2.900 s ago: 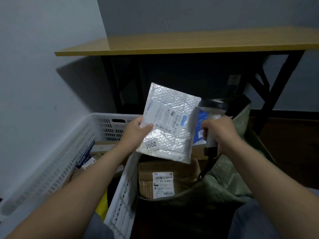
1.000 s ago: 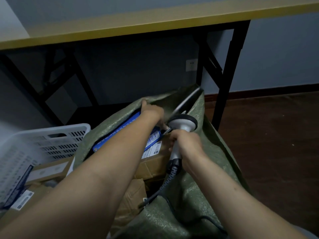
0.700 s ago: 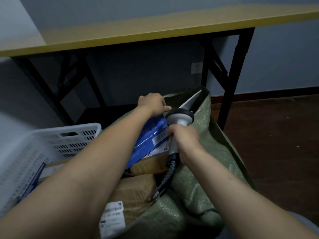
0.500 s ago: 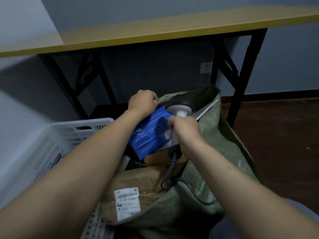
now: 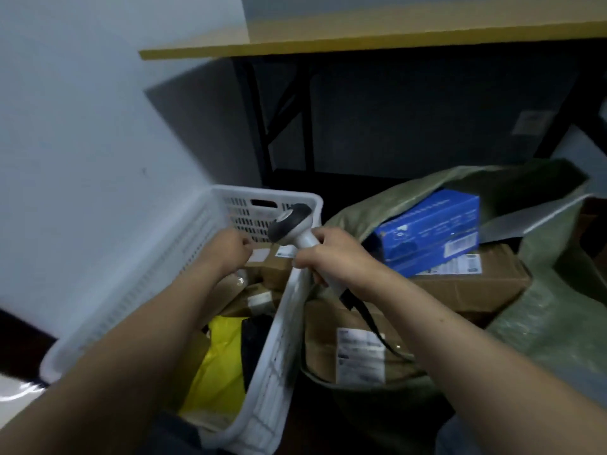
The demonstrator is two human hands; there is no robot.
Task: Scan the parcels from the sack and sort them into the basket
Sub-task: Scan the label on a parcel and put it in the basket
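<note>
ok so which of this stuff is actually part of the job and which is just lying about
Job: scanner, sack, basket, blue box, brown boxes, yellow bag.
Lying about: table, socket.

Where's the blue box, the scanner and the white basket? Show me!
blue box [image 5: 427, 221]: head view, on its blue top face.
scanner [image 5: 290, 220]: head view, on its dark rounded head.
white basket [image 5: 279, 343]: head view, on its right side wall.

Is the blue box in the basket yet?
No, the blue box lies on a carton inside the sack, beside the basket.
</note>
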